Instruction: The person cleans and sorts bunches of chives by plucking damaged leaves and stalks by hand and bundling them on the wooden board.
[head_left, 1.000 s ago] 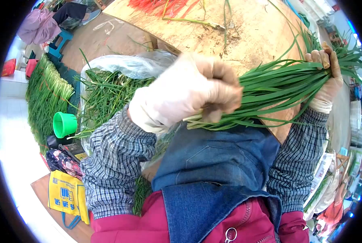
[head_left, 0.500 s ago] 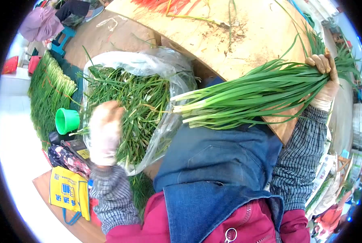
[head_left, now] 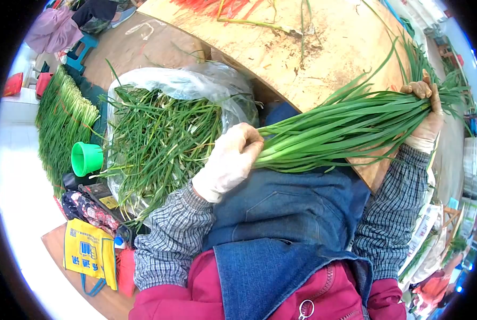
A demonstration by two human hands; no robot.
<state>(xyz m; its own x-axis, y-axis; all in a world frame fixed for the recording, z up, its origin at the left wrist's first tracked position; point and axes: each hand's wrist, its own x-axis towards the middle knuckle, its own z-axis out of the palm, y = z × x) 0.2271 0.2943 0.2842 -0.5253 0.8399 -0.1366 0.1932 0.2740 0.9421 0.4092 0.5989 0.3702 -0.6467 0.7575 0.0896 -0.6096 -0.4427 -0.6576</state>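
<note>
A bunch of long green garlic chives [head_left: 334, 128] stretches across above my lap, over the board's corner. My left hand [head_left: 230, 160], in a white glove, closes on the pale stem ends and hides their tips. Gripping the leafy end is my right hand [head_left: 425, 109], with its fingers wrapped round the leaves. The leaf tips spill out past it to the right. Just left of my left hand, a clear plastic bag [head_left: 187, 82] stands open, full of loose, tangled chive leaves and scraps [head_left: 163, 138].
A wooden board [head_left: 302, 64] carries red strips [head_left: 222, 8] and loose stalks. Stacked chives [head_left: 65, 117] lie at the far left near a green cup [head_left: 87, 159]. A yellow bag [head_left: 89, 248] lies at lower left. Another person's leg [head_left: 97, 9] shows at top left.
My left hand has moved right from over the plastic bag and taken hold of the chives' pale stem ends. My right hand keeps its grip on the leaves, nearly in place.
</note>
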